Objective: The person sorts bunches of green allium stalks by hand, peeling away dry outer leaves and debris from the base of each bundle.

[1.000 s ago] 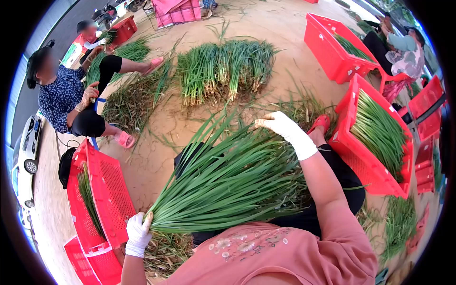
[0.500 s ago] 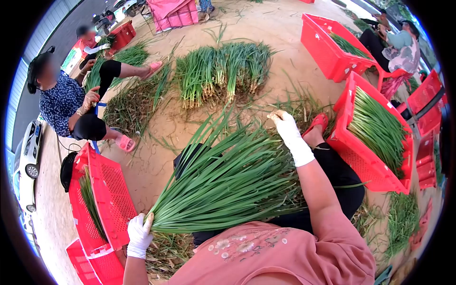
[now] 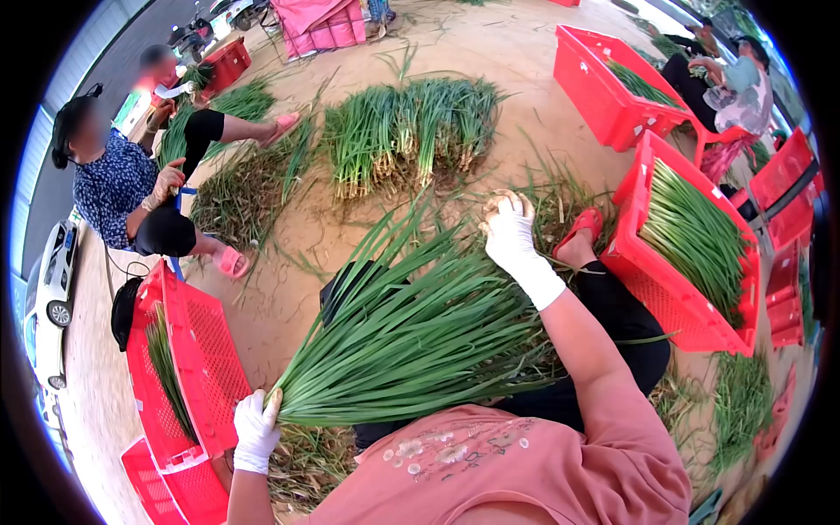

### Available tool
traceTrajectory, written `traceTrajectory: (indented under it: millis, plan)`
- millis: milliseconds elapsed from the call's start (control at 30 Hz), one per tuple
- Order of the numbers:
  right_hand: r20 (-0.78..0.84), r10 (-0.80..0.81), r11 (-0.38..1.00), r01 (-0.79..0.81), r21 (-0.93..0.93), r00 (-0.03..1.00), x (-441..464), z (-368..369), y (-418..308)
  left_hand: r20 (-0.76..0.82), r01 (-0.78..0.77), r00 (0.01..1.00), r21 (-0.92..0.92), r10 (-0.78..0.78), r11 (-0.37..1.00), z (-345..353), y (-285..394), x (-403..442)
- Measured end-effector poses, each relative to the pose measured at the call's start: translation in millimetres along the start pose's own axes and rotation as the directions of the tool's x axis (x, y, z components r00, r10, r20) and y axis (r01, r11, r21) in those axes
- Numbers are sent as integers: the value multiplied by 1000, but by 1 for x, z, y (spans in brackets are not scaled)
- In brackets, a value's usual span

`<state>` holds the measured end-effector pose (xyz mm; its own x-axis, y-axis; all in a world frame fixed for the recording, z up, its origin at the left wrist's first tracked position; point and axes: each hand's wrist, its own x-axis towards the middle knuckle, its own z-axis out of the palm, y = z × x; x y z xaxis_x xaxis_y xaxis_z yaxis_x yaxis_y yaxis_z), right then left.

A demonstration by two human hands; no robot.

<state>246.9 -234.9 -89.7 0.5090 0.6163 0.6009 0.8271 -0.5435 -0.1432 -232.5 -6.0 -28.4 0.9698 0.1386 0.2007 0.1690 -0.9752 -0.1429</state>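
My left hand (image 3: 256, 429), in a white glove, is closed around the gathered end of a large bunch of chives (image 3: 411, 341). The long green leaves fan out to the right across my lap, their far ends loose. Above the right part of the fan is my right hand (image 3: 509, 234), also gloved, with dirt on its fingertips. Its fingers are bent and apart, and nothing shows in them. Beyond, on the ground, lies a thick row of chives (image 3: 411, 131) with pale root ends towards me.
A red crate (image 3: 691, 254) full of chives stands at my right, with another red crate (image 3: 612, 87) behind it. At my left is a red crate (image 3: 197, 367) with some stalks. Trimmings (image 3: 232, 206) litter the ground. A co-worker (image 3: 122, 184) sits at the left; other people sit farther off.
My right hand has moved slightly left and towards the bunch's far side, its fingers now bent and spread rather than pointing left. My left hand keeps its hold on the chives.
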Motion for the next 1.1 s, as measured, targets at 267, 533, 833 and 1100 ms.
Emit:
traceTrajectory:
  millis: [267,533,833,1100]
  plan:
    - [551,560,219,-752,622,619,-5,-15,50,18,9,1000,0,-9,1000,3,-2,-4]
    - [616,268,527,-648,550,741,-13,3,17,13,-12,1000,0,12,1000,6,-4,-3]
    - [659,405,210,-766,608,634,-37,-52,59,9,-8,1000,4,8,1000,2,2,-5]
    - [619,145,357,-624,695,772,-41,-50,10,-33,-24,999,40,25,999,4,4,-4]
